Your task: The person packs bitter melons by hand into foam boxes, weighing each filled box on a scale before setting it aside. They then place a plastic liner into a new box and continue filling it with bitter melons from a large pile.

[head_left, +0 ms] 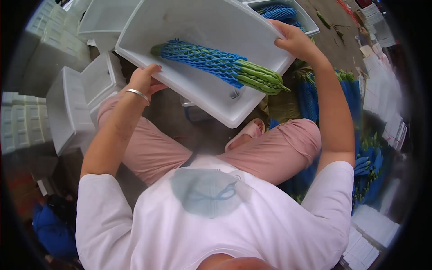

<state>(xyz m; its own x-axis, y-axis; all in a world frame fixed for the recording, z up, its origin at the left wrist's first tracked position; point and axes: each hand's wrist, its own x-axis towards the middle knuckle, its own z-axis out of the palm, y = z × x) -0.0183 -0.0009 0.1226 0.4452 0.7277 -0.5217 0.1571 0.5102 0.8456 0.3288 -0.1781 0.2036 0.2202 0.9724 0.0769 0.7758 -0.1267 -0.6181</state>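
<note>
A white foam box [198, 96] is held tilted in front of me, its open side toward me. My left hand [145, 81] is closed on its left near edge, the thumb on the rim; a bracelet is on that wrist. At the upper right, my right hand [294, 41] grips the opposite rim, some fingers hidden behind the wall. Inside lies a green bitter melon [261, 77], its stem pointing right. A blue foam net sleeve [202, 60] covers most of it, leaving the right end bare.
White foam boxes [67, 105] stand at the left, with stacks [24, 121] farther out. Another box at top right holds blue-netted produce [279, 15]. Blue sheeting with green produce [348, 92] lies right of my knee. White foam pieces [373, 229] lie at lower right.
</note>
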